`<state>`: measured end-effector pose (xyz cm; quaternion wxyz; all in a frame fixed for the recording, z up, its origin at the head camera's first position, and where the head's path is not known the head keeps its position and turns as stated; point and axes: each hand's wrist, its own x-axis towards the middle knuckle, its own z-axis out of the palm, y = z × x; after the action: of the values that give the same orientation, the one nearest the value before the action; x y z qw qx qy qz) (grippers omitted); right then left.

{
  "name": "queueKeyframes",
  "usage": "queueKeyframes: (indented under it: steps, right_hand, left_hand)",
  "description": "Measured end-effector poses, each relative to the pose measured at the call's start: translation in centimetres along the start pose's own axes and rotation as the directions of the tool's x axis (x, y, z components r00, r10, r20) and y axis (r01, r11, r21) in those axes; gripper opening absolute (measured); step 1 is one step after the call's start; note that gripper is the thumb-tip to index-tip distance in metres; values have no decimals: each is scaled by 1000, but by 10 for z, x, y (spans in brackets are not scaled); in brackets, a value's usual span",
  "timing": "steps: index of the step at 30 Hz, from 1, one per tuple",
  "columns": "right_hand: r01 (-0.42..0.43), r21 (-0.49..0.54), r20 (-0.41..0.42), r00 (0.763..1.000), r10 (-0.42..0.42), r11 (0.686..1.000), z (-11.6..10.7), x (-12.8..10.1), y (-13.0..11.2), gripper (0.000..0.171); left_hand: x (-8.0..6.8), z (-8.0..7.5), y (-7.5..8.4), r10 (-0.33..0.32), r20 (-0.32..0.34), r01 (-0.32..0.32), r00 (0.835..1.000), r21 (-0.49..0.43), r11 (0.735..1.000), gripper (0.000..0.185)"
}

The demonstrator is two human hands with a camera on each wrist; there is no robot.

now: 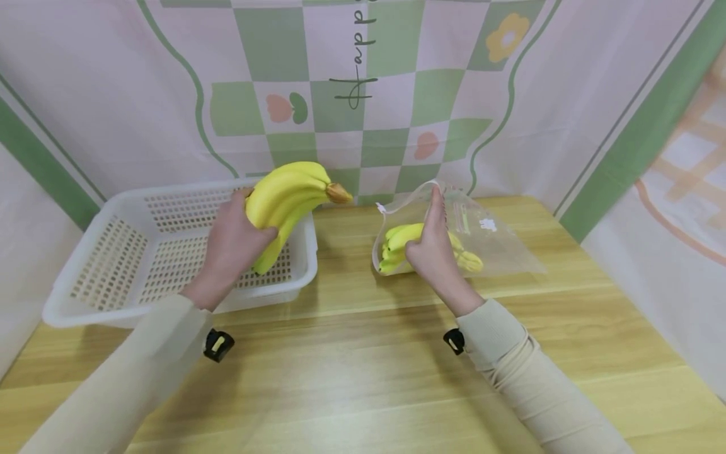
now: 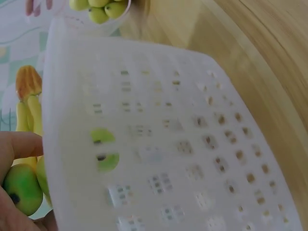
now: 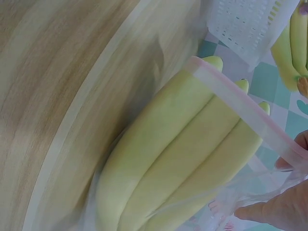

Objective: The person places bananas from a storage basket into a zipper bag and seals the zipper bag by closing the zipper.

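A: What do we have in our left hand point(image 1: 229, 249)?

B: A big yellow banana bunch point(image 1: 286, 202). Our fingers curl round it and hold it tight. It hangs in the air over the right end of the white basket point(image 1: 116, 252), with its brown stem pointing to the right.

A: And our right hand point(image 1: 433, 249)?

B: It pinches the top edge of the clear bag point(image 1: 482, 243) and lifts it, so the mouth of the bag stands open toward the basket.

A: Is there something in the bag?

B: Yes, a second bunch point(image 1: 399, 243) of bananas. It looks more green. It lies inside the bag on the wooden table point(image 1: 351, 372), with its tips at the bag's mouth.

A: What does the right wrist view show?

B: The green bananas point(image 3: 178, 154) up close, and the pink strip point(image 3: 240, 103) of the bag's rim running across them. Our fingertips point(image 3: 269, 209) touch the plastic at the bottom corner.

A: And the left wrist view?

B: Mostly the blurry basket wall point(image 2: 168, 139). Our held bananas point(image 2: 26, 144) peek out at the left edge.

A: What is behind the table?

B: A pink and green checked cloth point(image 1: 363, 94) with little flowers.
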<state>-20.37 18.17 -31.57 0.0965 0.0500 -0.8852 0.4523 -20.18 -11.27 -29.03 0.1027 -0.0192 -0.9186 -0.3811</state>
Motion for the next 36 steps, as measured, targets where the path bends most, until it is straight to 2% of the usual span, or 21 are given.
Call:
queueKeyframes:
  steps: [14, 24, 36]
  right_hand:
    - [0, 1, -6, 1000, 0, 1000, 0, 0, 0, 103]
    - [-5, 0, -3, 1000, 5, 1000, 0, 0, 0, 103]
    - [-14, -12, -1, 1000, 14, 1000, 0, 0, 1, 103]
  left_hand:
    - [0, 14, 25, 22, -16, -22, 1000, -4, 1000, 71]
    - [2, 22, 41, 83, -9, -82, 997, 55, 995, 70]
    - [0, 35, 51, 201, -69, -190, 977, 133, 973, 65]
